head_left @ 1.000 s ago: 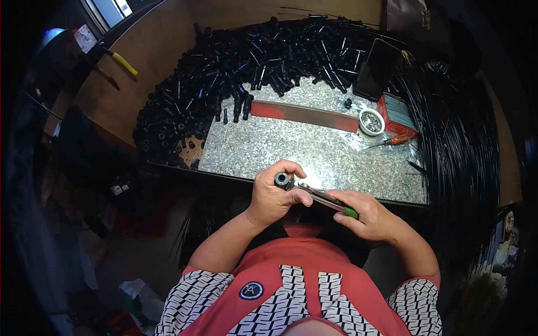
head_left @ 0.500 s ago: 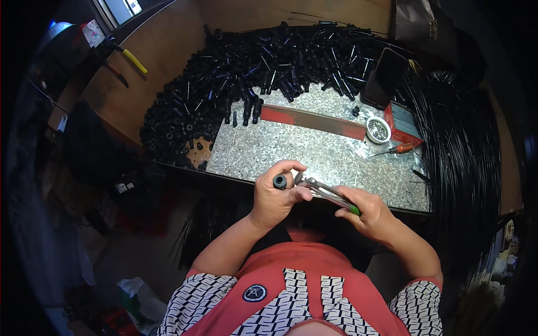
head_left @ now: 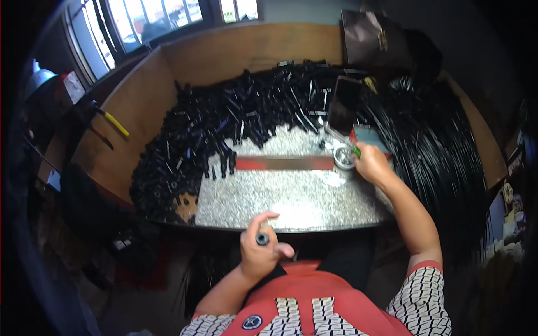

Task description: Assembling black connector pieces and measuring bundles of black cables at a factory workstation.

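Note:
In my left hand (head_left: pixel 256 255), low in front of the table's near edge, is a short black tubular part (head_left: pixel 262 239) with its round open end facing up. The thumb and index finger of that hand stand apart from each other. My right hand (head_left: pixel 371 163) reaches out over the right side of the table, closed on metal pliers (head_left: pixel 336 134) with a green handle end. Their jaws point away from me to the far left. Just left of this hand, partly under the tool, sits a white bowl (head_left: pixel 338 164) of small metal pieces.
Black tubular parts (head_left: pixel 224 120) heap across the back and left. A red-ended flat bar (head_left: pixel 283 163) lies on the speckled slab (head_left: pixel 269 196). A phone-like dark slab (head_left: pixel 344 101), a red box (head_left: pixel 372 139) and long black rods (head_left: pixel 426 140) are at right. Wooden walls (head_left: pixel 263 47) surround the table.
My right hand has carried the pliers away from my left hand, out to the bowl. My left hand has lowered slightly, still with the black part. The view has tilted up.

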`<state>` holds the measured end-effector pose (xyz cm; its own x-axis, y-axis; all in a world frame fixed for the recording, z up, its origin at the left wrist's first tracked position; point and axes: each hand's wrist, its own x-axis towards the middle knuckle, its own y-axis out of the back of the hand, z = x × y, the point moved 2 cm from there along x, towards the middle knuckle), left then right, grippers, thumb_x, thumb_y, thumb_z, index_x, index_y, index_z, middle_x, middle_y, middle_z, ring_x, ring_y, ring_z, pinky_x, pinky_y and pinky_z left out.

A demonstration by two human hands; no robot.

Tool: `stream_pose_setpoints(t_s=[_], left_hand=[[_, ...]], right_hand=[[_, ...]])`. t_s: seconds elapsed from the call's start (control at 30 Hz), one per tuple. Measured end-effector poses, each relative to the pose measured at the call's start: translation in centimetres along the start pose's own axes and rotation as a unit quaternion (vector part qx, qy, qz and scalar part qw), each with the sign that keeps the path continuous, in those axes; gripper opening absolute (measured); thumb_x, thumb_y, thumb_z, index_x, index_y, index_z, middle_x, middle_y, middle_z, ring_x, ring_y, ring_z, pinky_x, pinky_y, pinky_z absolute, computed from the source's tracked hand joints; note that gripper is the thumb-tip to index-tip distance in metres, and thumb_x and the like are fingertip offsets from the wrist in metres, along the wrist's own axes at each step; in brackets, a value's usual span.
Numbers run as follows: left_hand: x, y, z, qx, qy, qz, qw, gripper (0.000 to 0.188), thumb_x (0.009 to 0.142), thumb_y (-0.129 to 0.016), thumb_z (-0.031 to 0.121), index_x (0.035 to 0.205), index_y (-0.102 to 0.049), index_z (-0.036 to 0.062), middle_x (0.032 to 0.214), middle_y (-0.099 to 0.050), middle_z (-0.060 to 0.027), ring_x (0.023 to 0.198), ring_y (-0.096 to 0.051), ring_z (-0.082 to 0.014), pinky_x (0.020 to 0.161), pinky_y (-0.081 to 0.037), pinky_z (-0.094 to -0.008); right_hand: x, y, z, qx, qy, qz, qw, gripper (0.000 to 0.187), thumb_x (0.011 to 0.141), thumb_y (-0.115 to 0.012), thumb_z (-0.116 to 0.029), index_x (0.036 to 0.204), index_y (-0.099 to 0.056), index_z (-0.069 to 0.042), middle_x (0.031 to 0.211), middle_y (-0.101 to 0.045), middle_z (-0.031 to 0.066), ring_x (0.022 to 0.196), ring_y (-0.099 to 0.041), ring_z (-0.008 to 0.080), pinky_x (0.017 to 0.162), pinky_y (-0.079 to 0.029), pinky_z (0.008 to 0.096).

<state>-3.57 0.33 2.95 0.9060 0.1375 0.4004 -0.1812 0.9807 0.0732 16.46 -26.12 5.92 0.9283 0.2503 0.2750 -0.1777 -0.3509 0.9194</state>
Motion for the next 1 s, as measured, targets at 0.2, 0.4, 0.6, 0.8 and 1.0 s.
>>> stream_pose_setpoints(t_s=[0.2,0.4,0.6,0.8,1.0], left_hand=[[-0.4,0.3,0.6,-0.015,-0.003,-0.059,0.998,0.079,0.065,-0.079,0.046,0.117,-0.044,-0.0029,0.055,-0.041,0.0054,0.051,-0.038,-0.0023,0.048,-0.031,-0.018],[-0.3,0.2,0.0,-0.03,0.01,-0.077,0.997,0.078,0.066,-0.08,0.041,0.118,-0.041,-0.0027,0.055,-0.038,0.0056,0.051,-0.038,-0.0026,0.048,-0.031,-0.0179],[0.0,-0.2,-0.2,-0.076,0.021,-0.05,0.996,0.073,0.067,-0.08,0.041,0.115,-0.044,-0.0004,0.051,-0.039,0.0037,0.048,-0.034,-0.0025,0.047,-0.029,-0.0181],[0.1,-0.4,-0.4,-0.091,0.032,-0.04,0.995,0.073,0.068,-0.08,0.039,0.116,-0.043,-0.0013,0.051,-0.04,0.0039,0.049,-0.036,-0.0023,0.047,-0.029,-0.018],[0.5,-0.1,-1.2,-0.081,0.029,-0.056,0.995,0.075,0.07,-0.082,0.027,0.121,-0.036,-0.0022,0.056,-0.043,0.0031,0.051,-0.043,-0.0049,0.05,-0.038,-0.019]], right_hand=[[2.0,-2.6,0.1,-0.112,0.049,-0.08,0.989,0.016,0.073,-0.055,-0.011,0.074,-0.067,0.0,0.081,-0.065,0.0232,0.078,-0.064,0.0383,0.072,-0.051,0.0459],[3.0,-3.6,-1.0,-0.135,0.088,-0.095,0.982,0.019,0.078,-0.049,-0.01,0.079,-0.066,-0.001,0.081,-0.066,0.0217,0.079,-0.065,0.036,0.072,-0.05,0.0451],[3.3,-3.7,-0.6,-0.101,0.082,-0.078,0.988,0.017,0.076,-0.053,-0.012,0.081,-0.064,-0.001,0.08,-0.065,0.0216,0.078,-0.065,0.0366,0.071,-0.051,0.0452],[2.6,-2.1,-1.4,-0.048,0.058,-0.049,0.996,0.015,0.074,-0.059,-0.015,0.082,-0.061,-0.002,0.077,-0.065,0.0202,0.077,-0.063,0.0374,0.071,-0.05,0.0462],[0.7,-1.1,-3.3,0.125,0.064,0.055,0.989,0.009,0.078,-0.057,-0.009,0.083,-0.057,-0.001,0.084,-0.061,0.0217,0.081,-0.06,0.0402,0.069,-0.047,0.0472]])
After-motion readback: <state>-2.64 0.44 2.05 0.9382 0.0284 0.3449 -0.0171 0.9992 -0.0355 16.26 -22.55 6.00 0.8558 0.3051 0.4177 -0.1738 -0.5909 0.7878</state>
